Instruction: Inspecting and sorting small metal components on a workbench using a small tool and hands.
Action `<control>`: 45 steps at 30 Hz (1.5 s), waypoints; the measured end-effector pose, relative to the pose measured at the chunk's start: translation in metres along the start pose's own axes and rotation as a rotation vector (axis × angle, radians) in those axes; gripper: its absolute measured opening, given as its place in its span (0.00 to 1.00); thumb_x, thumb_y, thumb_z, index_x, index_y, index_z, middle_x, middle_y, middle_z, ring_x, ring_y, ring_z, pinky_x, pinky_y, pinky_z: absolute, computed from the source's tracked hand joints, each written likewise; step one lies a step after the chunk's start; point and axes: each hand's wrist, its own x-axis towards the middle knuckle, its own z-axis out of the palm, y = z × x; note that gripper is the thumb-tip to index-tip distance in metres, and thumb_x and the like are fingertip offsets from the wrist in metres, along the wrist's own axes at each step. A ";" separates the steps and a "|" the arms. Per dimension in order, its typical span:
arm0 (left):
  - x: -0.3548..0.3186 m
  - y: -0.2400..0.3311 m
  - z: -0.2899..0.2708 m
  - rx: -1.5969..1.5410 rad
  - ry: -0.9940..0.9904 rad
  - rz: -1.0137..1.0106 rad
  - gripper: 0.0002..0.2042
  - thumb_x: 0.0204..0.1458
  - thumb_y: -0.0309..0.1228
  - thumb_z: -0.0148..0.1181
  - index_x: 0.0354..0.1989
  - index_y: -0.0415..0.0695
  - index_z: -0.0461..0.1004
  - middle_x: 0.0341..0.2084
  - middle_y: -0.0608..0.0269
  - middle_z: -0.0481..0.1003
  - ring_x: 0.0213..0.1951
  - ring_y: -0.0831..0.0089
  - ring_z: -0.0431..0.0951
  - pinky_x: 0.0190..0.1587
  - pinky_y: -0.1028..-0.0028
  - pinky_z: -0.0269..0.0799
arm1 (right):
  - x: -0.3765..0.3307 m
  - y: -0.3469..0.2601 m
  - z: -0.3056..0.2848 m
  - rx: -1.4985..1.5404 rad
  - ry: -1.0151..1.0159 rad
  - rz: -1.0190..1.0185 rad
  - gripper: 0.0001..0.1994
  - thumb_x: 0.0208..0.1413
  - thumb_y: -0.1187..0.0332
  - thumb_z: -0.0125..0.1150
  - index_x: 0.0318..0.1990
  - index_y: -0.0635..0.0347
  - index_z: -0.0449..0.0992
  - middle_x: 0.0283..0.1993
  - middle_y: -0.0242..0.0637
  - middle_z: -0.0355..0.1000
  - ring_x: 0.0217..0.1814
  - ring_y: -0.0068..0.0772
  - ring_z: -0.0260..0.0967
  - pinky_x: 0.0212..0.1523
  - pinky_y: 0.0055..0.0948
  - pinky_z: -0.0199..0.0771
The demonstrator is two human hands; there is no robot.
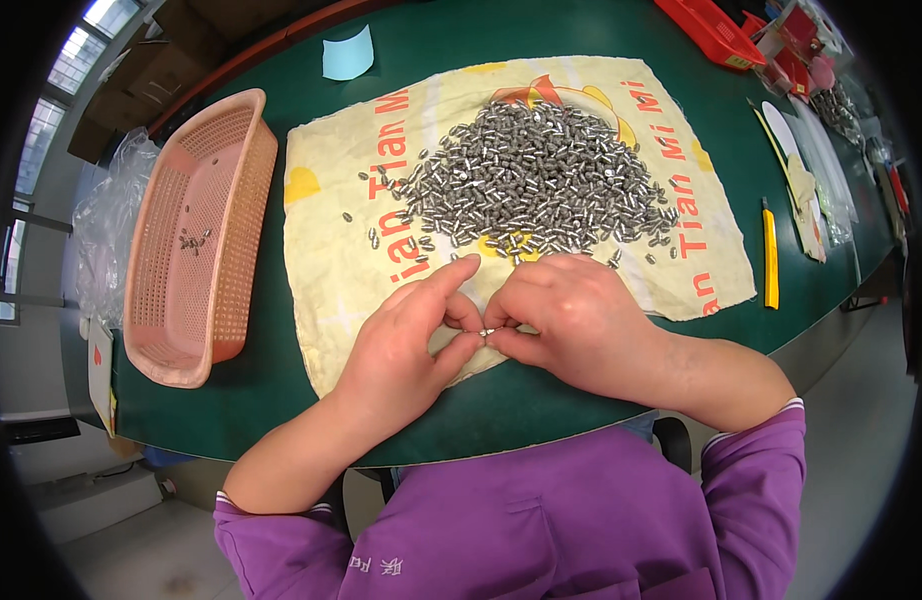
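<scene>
While both hands meet on the near side of the pile, a small metal part (487, 332) sits between their fingertips, over the near edge of the cloth (326, 245). Left hand (396, 335): thumb and a finger pinched at the part, index raised clear. Right hand (571, 315): thumb and finger closed on it from the other side, remaining fingers curled. Too small to tell which hand carries it. Pile (541, 175) is silver pieces, heaped mid-cloth, a few strays around it. Cloth is cream with red print, lying on the green bench (266, 420). Pink basket (243, 240) is on the left, a few loose pieces (194, 240) on its bottom; clear bag (111, 220) beyond it. Blue paper (348, 55) at far left of cloth, red tray (711, 32) far right, yellow tool (770, 260) just off cloth's right edge.
</scene>
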 end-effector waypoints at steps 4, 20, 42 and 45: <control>0.000 0.000 -0.002 0.000 -0.028 0.010 0.38 0.50 0.14 0.68 0.71 0.42 0.62 0.35 0.64 0.78 0.40 0.73 0.79 0.46 0.73 0.76 | 0.000 0.000 -0.002 0.023 -0.018 -0.004 0.10 0.46 0.68 0.73 0.33 0.57 0.76 0.31 0.38 0.72 0.37 0.46 0.74 0.40 0.44 0.74; 0.003 0.000 -0.003 0.021 -0.020 0.047 0.39 0.48 0.15 0.70 0.71 0.43 0.63 0.37 0.65 0.77 0.41 0.72 0.78 0.46 0.72 0.75 | 0.000 0.003 -0.001 0.027 -0.016 -0.032 0.09 0.49 0.68 0.71 0.33 0.58 0.75 0.31 0.39 0.71 0.37 0.46 0.73 0.40 0.44 0.74; 0.002 0.002 -0.004 0.083 0.014 0.028 0.39 0.47 0.16 0.71 0.71 0.42 0.63 0.37 0.64 0.77 0.40 0.70 0.76 0.44 0.72 0.75 | 0.002 0.003 -0.009 -0.080 0.012 -0.050 0.07 0.49 0.69 0.69 0.27 0.58 0.75 0.28 0.38 0.70 0.35 0.44 0.73 0.37 0.42 0.73; 0.002 0.002 -0.004 0.092 0.012 0.037 0.39 0.47 0.16 0.71 0.71 0.41 0.63 0.37 0.63 0.77 0.40 0.70 0.76 0.44 0.72 0.75 | 0.001 0.000 -0.010 -0.080 0.009 -0.049 0.07 0.49 0.69 0.69 0.26 0.57 0.75 0.27 0.37 0.70 0.35 0.43 0.73 0.36 0.42 0.73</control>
